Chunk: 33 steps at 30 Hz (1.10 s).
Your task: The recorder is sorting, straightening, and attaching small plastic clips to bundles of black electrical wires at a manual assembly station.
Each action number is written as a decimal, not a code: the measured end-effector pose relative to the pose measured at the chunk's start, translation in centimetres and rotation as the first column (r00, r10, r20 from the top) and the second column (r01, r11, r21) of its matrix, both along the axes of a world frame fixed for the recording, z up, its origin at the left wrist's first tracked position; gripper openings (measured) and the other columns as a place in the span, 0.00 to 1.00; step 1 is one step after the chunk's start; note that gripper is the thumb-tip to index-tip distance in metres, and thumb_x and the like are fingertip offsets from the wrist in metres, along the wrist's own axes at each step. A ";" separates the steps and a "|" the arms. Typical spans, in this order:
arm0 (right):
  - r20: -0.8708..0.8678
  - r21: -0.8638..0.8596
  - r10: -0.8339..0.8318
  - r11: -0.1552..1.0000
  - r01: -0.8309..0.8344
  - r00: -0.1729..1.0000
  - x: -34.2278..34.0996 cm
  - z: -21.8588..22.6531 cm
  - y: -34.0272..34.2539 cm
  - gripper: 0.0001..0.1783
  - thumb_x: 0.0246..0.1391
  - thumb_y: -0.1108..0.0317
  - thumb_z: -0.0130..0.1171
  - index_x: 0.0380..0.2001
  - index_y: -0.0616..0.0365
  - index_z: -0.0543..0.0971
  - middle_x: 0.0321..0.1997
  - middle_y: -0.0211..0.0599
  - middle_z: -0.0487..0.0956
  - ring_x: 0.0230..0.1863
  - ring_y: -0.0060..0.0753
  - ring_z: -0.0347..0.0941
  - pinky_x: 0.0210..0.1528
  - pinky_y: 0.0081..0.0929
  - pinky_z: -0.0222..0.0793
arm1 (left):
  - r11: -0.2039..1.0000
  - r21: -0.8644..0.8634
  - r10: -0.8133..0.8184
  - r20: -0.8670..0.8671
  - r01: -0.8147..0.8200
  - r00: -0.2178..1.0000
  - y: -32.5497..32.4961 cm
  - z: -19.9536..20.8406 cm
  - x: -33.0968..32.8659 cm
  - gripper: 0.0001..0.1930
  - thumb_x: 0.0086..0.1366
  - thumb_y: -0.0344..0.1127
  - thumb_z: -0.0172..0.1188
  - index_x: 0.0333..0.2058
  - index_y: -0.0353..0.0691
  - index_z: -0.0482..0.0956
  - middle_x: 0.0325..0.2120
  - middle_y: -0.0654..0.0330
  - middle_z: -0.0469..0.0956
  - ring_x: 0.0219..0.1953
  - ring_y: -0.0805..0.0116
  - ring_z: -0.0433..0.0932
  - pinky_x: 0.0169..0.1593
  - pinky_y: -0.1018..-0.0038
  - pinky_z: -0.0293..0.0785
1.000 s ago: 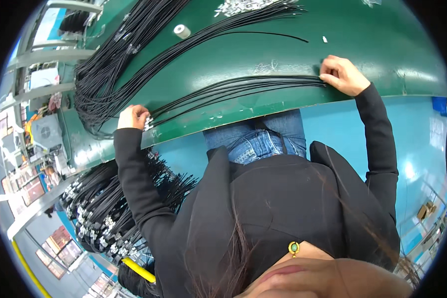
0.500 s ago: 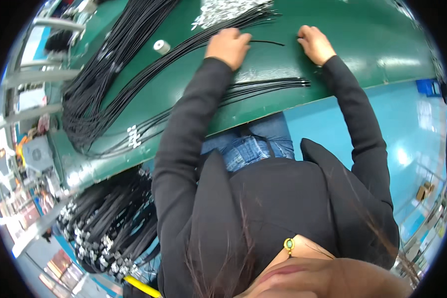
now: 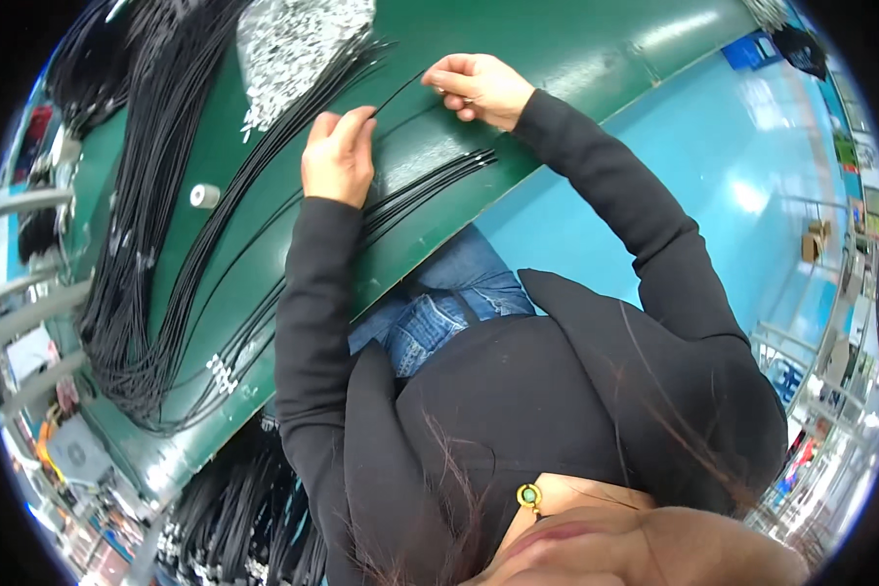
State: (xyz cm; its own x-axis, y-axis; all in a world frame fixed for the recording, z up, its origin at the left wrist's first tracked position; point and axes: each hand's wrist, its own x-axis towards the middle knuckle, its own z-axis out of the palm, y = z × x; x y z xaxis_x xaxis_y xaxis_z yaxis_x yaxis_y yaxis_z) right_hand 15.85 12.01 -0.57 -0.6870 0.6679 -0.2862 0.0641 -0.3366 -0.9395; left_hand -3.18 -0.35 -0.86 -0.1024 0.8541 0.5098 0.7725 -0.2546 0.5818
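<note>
My left hand (image 3: 340, 156) pinches a thin black cable (image 3: 398, 94) between thumb and fingers, a short way back from its end. That end slants up to the fingertips of my right hand (image 3: 481, 90), whose thumb and forefinger are closed together. Something small and pale shows at those fingers, too small to name. Below my hands lies a small bundle of black cables (image 3: 430, 190), their ends near the table's front edge. A larger bundle of black cables (image 3: 254, 181) curves along the left of my left hand.
On the green table (image 3: 547, 59) lies a clear bag of small white pieces (image 3: 298, 49). A white spool (image 3: 204, 196) stands between cable bundles. White pieces (image 3: 222, 374) sit on cables near the front edge. More black cables (image 3: 239, 508) hang below the table at left.
My left hand has lifted the cable's end off the table, and my right hand has come over to it. The whole view has turned, shifting the table's contents leftward.
</note>
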 end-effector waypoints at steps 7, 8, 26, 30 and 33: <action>-0.186 -0.373 -0.298 0.903 0.214 0.936 -0.1 0.0 -1.1 0.09 0.52 0.66 0.59 0.34 0.56 0.72 0.29 0.30 0.72 0.22 0.15 0.63 0.19 0.12 0.60 | 1.000 -0.003 0.004 0.091 -0.004 0.996 -0.4 -0.1 0.9 0.06 0.53 0.26 0.60 0.32 0.40 0.79 0.22 0.56 0.69 0.22 0.60 0.71 0.27 0.70 0.69; -0.205 -0.400 -0.314 0.891 0.214 0.927 -0.1 0.0 -1.1 0.09 0.52 0.67 0.60 0.34 0.56 0.72 0.30 0.30 0.72 0.22 0.16 0.64 0.19 0.12 0.61 | 1.000 -0.003 0.003 0.092 -0.003 0.996 -0.4 -0.1 0.9 0.06 0.53 0.26 0.60 0.32 0.40 0.79 0.22 0.56 0.69 0.22 0.60 0.71 0.27 0.70 0.69; -0.241 -0.271 -0.355 0.918 0.289 0.903 -0.9 -0.1 -2.1 0.10 0.52 0.67 0.60 0.34 0.59 0.71 0.29 0.31 0.73 0.23 0.18 0.67 0.20 0.13 0.64 | 1.000 -0.015 0.023 -0.050 -0.024 0.998 -0.3 -0.2 1.2 0.06 0.54 0.28 0.59 0.32 0.41 0.78 0.22 0.56 0.69 0.23 0.58 0.71 0.27 0.68 0.70; -0.181 0.000 -0.315 0.947 0.320 0.932 -1.5 -0.3 -2.6 0.11 0.51 0.67 0.60 0.33 0.61 0.72 0.28 0.32 0.74 0.23 0.19 0.70 0.21 0.14 0.66 | 0.999 0.039 0.013 -0.051 -0.011 0.999 0.1 -0.2 1.7 0.06 0.54 0.28 0.59 0.33 0.41 0.78 0.24 0.56 0.71 0.22 0.60 0.72 0.27 0.70 0.70; -0.120 0.105 -0.280 0.950 0.293 0.952 -2.1 0.0 -3.2 0.10 0.52 0.67 0.59 0.32 0.61 0.72 0.28 0.31 0.75 0.23 0.17 0.70 0.22 0.13 0.67 | 1.000 -0.003 0.009 0.074 -0.009 0.997 0.4 0.6 2.9 0.07 0.54 0.27 0.59 0.33 0.40 0.78 0.25 0.57 0.72 0.22 0.63 0.72 0.26 0.72 0.70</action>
